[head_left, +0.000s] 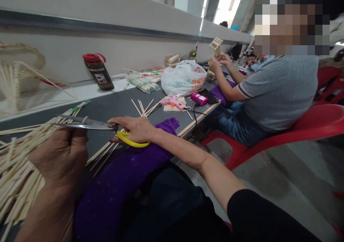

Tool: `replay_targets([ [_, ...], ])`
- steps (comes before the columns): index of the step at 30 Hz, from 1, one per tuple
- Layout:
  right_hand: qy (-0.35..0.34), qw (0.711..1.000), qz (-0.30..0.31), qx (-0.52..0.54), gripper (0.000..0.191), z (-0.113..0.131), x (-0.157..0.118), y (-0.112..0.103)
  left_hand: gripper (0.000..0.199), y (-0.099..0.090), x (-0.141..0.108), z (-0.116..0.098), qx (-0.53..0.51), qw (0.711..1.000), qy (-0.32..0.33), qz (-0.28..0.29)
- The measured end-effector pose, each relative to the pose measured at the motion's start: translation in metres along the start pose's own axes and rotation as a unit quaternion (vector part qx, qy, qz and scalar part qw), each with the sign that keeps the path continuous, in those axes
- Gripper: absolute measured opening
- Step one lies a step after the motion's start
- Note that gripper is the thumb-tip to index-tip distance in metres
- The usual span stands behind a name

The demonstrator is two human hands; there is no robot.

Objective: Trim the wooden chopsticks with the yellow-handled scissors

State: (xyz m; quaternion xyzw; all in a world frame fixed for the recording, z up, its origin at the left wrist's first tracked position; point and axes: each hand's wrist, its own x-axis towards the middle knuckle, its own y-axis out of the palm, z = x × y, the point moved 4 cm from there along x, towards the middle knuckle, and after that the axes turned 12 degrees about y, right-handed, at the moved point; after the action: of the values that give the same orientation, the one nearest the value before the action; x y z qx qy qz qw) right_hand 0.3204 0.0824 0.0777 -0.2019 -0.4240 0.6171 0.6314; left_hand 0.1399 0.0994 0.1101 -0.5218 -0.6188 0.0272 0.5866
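My right hand point(138, 129) is closed on the yellow handles of a pair of scissors point(99, 124), whose blades point left and stand a little apart. My left hand point(63, 154) is closed just below the blades, fingers curled round a thin wooden stick point(85, 119); only its short end shows between the blades, and the rest is hidden by the hand. Beneath and beside my left hand lies a big heap of pale wooden sticks point(23, 188). More loose sticks point(143, 109) lie crossed on the dark table point(115, 107) beyond my right hand. Purple cloth point(118, 188) covers my lap.
A dark bottle point(99, 73) with a red lid stands by the wall. Farther right are wrapped sticks point(142, 82), a white plastic bag point(184, 79), a pink glue gun point(173, 103) and a magenta box point(199, 98) with a cable. A person point(279, 91) sits at right holding a small wooden model point(215, 46).
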Motion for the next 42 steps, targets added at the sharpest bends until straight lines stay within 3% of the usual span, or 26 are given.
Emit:
replay_targets([
  [3,-0.009,1.000,0.007,0.008,0.058,-0.001,0.000,0.001,0.031,-0.001,0.000,0.000,0.050,0.998,0.030,-0.014],
  [11,-0.030,1.000,-0.001,0.008,0.063,0.001,-0.001,0.001,0.031,0.000,-0.005,0.001,0.068,0.997,0.044,0.006],
  [15,-0.030,1.000,0.007,0.005,0.050,-0.003,-0.002,0.006,0.031,0.000,-0.007,-0.002,0.081,0.995,0.051,0.008],
  [35,0.009,0.999,0.005,-0.034,0.041,-0.005,-0.002,0.007,0.021,0.009,-0.006,0.006,0.000,0.999,-0.015,0.029],
  [38,0.002,1.000,0.003,-0.026,0.041,-0.005,-0.001,0.008,0.025,0.010,-0.008,0.011,-0.029,0.999,-0.039,0.023],
  [42,-0.025,0.999,-0.004,-0.021,0.043,-0.005,-0.001,0.010,0.024,0.007,-0.009,0.011,-0.022,0.999,-0.020,0.021],
])
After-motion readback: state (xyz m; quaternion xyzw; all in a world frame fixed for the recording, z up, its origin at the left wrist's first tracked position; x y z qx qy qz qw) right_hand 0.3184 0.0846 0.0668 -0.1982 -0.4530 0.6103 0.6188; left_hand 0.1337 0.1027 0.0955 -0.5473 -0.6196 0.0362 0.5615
